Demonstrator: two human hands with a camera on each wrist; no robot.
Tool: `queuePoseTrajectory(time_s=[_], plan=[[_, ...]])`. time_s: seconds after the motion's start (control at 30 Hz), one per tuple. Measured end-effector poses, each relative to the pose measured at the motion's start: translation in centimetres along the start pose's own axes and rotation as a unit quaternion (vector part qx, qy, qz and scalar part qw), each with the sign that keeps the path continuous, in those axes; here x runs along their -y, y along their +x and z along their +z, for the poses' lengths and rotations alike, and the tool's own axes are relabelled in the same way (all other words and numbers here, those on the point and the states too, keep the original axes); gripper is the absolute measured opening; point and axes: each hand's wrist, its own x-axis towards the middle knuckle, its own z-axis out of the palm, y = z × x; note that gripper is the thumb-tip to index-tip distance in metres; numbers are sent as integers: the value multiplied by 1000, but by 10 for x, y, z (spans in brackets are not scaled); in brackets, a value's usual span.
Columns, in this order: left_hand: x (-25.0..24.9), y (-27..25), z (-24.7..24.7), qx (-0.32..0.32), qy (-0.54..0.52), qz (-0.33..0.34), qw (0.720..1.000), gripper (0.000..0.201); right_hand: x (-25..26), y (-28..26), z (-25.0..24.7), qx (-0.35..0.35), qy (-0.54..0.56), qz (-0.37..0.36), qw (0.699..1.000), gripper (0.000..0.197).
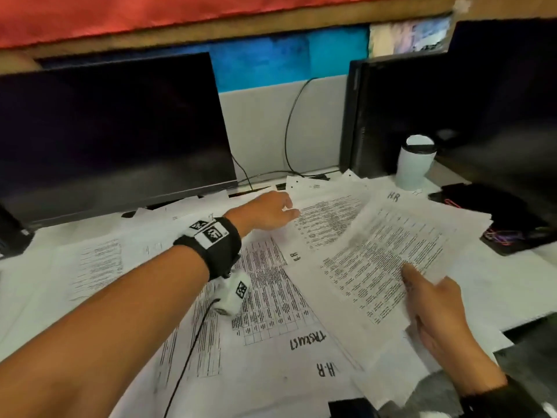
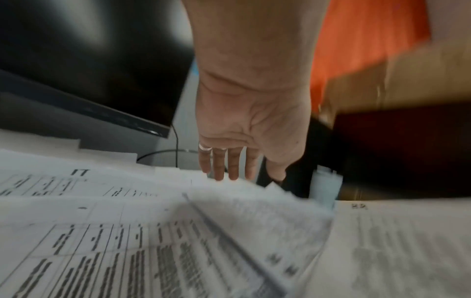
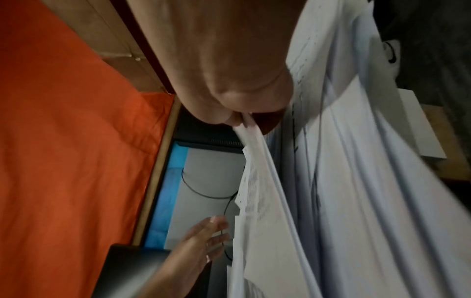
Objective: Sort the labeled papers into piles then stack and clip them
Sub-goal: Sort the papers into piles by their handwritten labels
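Printed papers lie spread over the desk, some hand-labelled: a table sheet marked TASKLIST [image 1: 271, 297], sheets marked H.R [image 1: 327, 220] and one marked IT [image 2: 79, 181]. My right hand [image 1: 437, 312] pinches the near edge of a lifted sheaf of H.R papers [image 1: 385, 254], thumb on top; the right wrist view shows the pinch [image 3: 239, 121] on the paper edge [image 3: 257, 161]. My left hand [image 1: 271, 211] reaches forward, fingers [image 2: 224, 171] straight, over the far edge of an H.R sheet and holding nothing. Whether the fingers touch the sheet I cannot tell.
A dark monitor [image 1: 114, 134] stands at the back left, a black computer tower [image 1: 391, 116] at the back right with a white cup [image 1: 416, 164] beside it. Coloured paper clips [image 1: 503, 236] lie on a black tray at the right. A cable [image 1: 289, 131] hangs behind.
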Motion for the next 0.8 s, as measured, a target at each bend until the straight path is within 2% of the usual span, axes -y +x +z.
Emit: queuePoseTrajectory(time_s=[0.13,0.17,0.27,0.43,0.53,0.7,0.8], plan=[[-8,37,42,33,100,-18,994,76,-9,4,-8,-7,-45,9,999,35],[-11,42,52,30,108,-29,993,83,-17,4,-9,-27,-69,8,997,50],[-14,56,69,9,90,-49,995,100,-37,-1,-10,-57,-73,24,995,86],[-16,76,71,12,66,-72,995,124,-39,-6,-10,-58,-26,39,997,105],[-17,84,73,28,73,-85,993,127,-33,-6,-11,-38,14,45,998,96],[-30,89,55,73,108,-103,986,111,-24,6,-13,0,105,38,994,85],[-37,85,48,100,139,-87,981,102,-28,17,-8,-1,100,53,994,69]])
